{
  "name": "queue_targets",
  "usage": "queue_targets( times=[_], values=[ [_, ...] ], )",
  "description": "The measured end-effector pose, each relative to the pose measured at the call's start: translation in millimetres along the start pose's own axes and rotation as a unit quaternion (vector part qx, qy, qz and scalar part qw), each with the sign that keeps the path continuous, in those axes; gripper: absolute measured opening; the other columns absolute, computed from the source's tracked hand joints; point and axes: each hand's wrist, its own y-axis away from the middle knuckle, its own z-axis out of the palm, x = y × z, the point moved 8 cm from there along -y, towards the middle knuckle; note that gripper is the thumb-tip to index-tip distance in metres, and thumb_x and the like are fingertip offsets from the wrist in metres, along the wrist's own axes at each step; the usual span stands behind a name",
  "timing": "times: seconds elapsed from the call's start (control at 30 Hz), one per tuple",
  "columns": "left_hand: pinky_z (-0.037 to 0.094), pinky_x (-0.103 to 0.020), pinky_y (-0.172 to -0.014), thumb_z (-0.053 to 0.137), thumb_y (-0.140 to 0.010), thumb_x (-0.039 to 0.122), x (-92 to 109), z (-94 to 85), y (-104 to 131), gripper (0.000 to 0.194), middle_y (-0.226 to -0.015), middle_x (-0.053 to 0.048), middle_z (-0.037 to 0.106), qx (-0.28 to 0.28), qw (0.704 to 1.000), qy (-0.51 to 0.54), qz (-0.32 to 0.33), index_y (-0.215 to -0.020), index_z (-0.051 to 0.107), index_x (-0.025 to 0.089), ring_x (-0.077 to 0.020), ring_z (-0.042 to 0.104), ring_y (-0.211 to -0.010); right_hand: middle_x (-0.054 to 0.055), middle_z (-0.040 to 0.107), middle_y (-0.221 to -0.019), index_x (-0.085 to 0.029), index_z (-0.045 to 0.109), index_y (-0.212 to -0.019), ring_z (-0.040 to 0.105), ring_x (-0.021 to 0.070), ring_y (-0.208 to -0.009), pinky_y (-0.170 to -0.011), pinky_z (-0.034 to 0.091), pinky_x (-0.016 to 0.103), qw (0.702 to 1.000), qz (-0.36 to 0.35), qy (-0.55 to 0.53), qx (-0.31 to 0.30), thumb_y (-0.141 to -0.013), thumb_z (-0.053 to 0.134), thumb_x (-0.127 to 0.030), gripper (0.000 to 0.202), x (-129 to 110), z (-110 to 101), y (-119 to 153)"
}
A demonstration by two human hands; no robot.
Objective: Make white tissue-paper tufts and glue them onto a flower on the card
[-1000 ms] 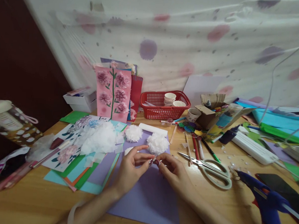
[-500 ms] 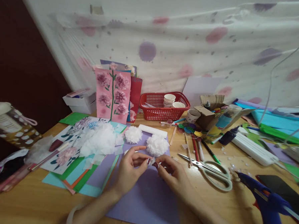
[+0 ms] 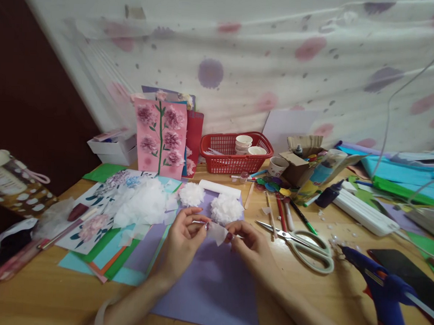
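Observation:
Between my two hands a small piece of white tissue paper (image 3: 216, 234) is stretched out, thin and partly see-through. My left hand (image 3: 185, 241) pinches its left end with thumb and fingertips. On the other side, my right hand (image 3: 251, 246) pinches the right end. Both hands are above a purple paper sheet (image 3: 210, 288). Just beyond the fingers are two fluffy white paper flowers, a smaller one (image 3: 191, 194) on the left and a bigger one (image 3: 226, 208) on the right. A loose heap of white tissue pieces (image 3: 142, 202) lies to the left, on coloured sheets.
Scissors (image 3: 303, 247) and a blue glue gun (image 3: 378, 282) lie to the right, near a dark phone (image 3: 404, 269). A red basket (image 3: 235, 158) with white cups stands behind, beside a pink flower picture (image 3: 160, 137). A white power strip (image 3: 365, 214) is at right.
The fingertips have drawn slightly apart, and the tissue piece, crumpled small before, is now spread between them. The whole view has shifted a little.

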Motion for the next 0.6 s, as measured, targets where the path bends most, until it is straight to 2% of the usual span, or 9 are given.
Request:
queue_targets(
  times=[0.1,0.2,0.3,0.4,0.5,0.6],
  values=[
    [0.053,-0.023,-0.066,0.069,-0.071,0.024,-1.5,2.8,0.5,0.039,-0.089,-0.005,0.07,-0.014,1.0,0.008,-0.005,-0.104,0.049,0.017,-0.015,0.069,-0.076,0.003,0.064,-0.077,-0.018,0.057,-0.065,0.056,0.0144,-0.069,-0.064,0.044,0.026,0.995,-0.003,-0.095,0.011,-0.072,0.064,-0.028,0.014,1.4,-2.6,-1.9],
    [0.054,-0.027,-0.073,0.071,-0.072,0.026,-5.4,3.8,-0.2,0.04,-0.097,-0.008,0.072,-0.027,0.999,0.022,-0.017,-0.105,0.05,0.017,-0.0178,0.07,-0.085,0.001,0.064,-0.072,-0.018,0.057,-0.066,0.057,0.0135,-0.063,-0.061,0.044,0.025,0.981,0.061,-0.18,0.029,-0.069,0.067,-0.026,0.013,15.5,-3.3,-2.9],
    [0.053,-0.028,-0.079,0.073,-0.073,0.027,-10.1,1.2,-2.3,0.042,-0.103,-0.01,0.073,-0.024,0.998,0.041,-0.03,-0.106,0.051,0.017,-0.0186,0.07,-0.091,-0.002,0.062,-0.064,-0.019,0.056,-0.066,0.058,0.0129,-0.058,-0.059,0.045,0.025,0.953,0.109,-0.278,0.049,-0.063,0.069,-0.021,0.013,24.9,-2.6,-3.3],
    [0.052,-0.027,-0.083,0.075,-0.073,0.029,-14.8,-1.5,-4.1,0.043,-0.106,-0.009,0.072,-0.018,0.996,0.071,-0.047,-0.109,0.053,0.018,-0.0173,0.069,-0.094,0.001,0.067,-0.067,-0.019,0.057,-0.063,0.064,0.0159,-0.066,-0.068,0.05,0.029,0.92,0.118,-0.368,0.059,-0.06,0.067,-0.019,0.01,23.5,-4.0,-5.1],
    [0.051,-0.024,-0.079,0.077,-0.072,0.028,-19.1,-0.1,-3.9,0.047,-0.1,-0.006,0.073,-0.025,0.992,0.097,-0.072,-0.111,0.053,0.018,-0.0145,0.069,-0.087,0.007,0.072,-0.078,-0.019,0.056,-0.061,0.067,0.0201,-0.076,-0.072,0.053,0.034,0.887,0.154,-0.43,0.064,-0.059,0.06,-0.018,0.005,24.5,-6.0,-5.7],
    [0.05,-0.02,-0.074,0.079,-0.07,0.027,-19.9,2.4,-2.5,0.05,-0.087,-0.001,0.072,-0.034,0.991,0.098,-0.078,-0.112,0.054,0.018,-0.011,0.066,-0.079,0.006,0.07,-0.076,-0.019,0.054,-0.063,0.065,0.0165,-0.068,-0.06,0.053,0.027,0.872,0.195,-0.442,0.082,-0.06,0.057,-0.018,0.004,29.6,-9.6,-4.7]
  ],
)
